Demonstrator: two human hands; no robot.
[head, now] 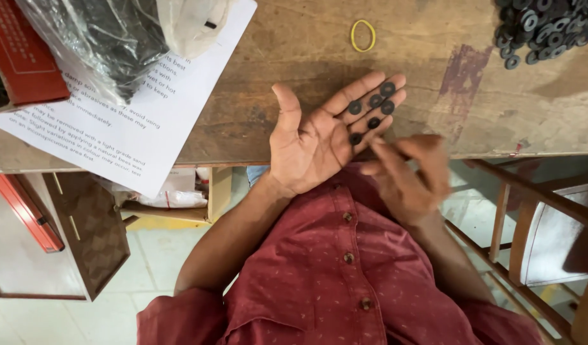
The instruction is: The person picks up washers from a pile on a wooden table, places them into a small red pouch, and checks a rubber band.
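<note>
Seen from above, looking down a red buttoned shirt (pixel 345 275) toward a worn wooden table (pixel 294 57).

Left hand (pixel 319 137) held flat, palm up, fingers spread and released, serving as a tray just over the table's near edge. Five small black rubber washers (pixel 374 105) resting on the outstretched fingers, near the tips; kept level, presumably so none slide off.

Right hand (pixel 409 172) just beside and below the left fingertips, blurred by motion, index finger extended toward the lowest washer. Fingers loosely curled; impossible to tell whether a washer is pinched between them.

At the top right corner, a heap of matching black washers (pixel 546 29), well apart from both hands and partly cut off by the frame. A yellow rubber band (pixel 363 35) lying alone on the wood above the left hand.

To the left, a printed paper sheet (pixel 131 115) overhanging the table edge, pinned under a crumpled clear plastic bag (pixel 102 41) with dark contents, hard to identify. A red box (pixel 22 61) cropped at the far left. A wooden chair (pixel 536 217) partly visible at the right, below table level.
</note>
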